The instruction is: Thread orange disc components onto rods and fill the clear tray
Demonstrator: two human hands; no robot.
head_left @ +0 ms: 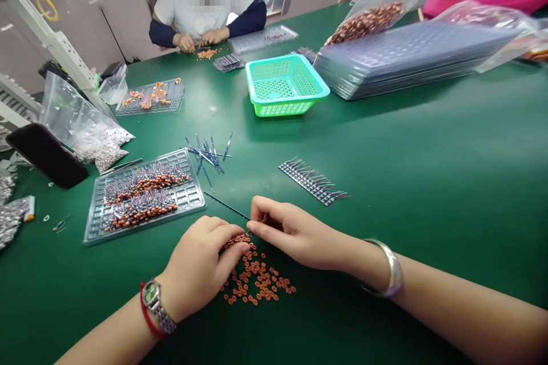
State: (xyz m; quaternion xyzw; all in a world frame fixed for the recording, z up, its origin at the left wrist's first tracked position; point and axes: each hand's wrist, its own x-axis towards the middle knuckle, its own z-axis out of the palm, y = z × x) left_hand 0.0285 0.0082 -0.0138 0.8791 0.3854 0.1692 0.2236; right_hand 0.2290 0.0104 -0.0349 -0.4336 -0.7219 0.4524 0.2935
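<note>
My right hand [291, 231] pinches a thin dark strip [226, 206] between thumb and fingers. The strip slants up and left toward a clear tray. Close beside it, my left hand [209, 262] has thumb and forefinger drawn together; anything between the tips is too small to make out. Small orange rings [257, 276] lie loose on the table under and in front of my left fingers. The clear compartment tray [194, 197] to the left holds rows of small orange-tipped parts with wires. Several similar blue strips [208, 155] lie scattered behind it.
A row of small wired parts [310, 181] lies right of centre on the green table [411, 182]. Farther back stand a green basket [285, 108] and stacked clear trays [411, 57]. At left are a phone [47, 154] and plastic bags [72, 108]. A person [205, 5] works opposite.
</note>
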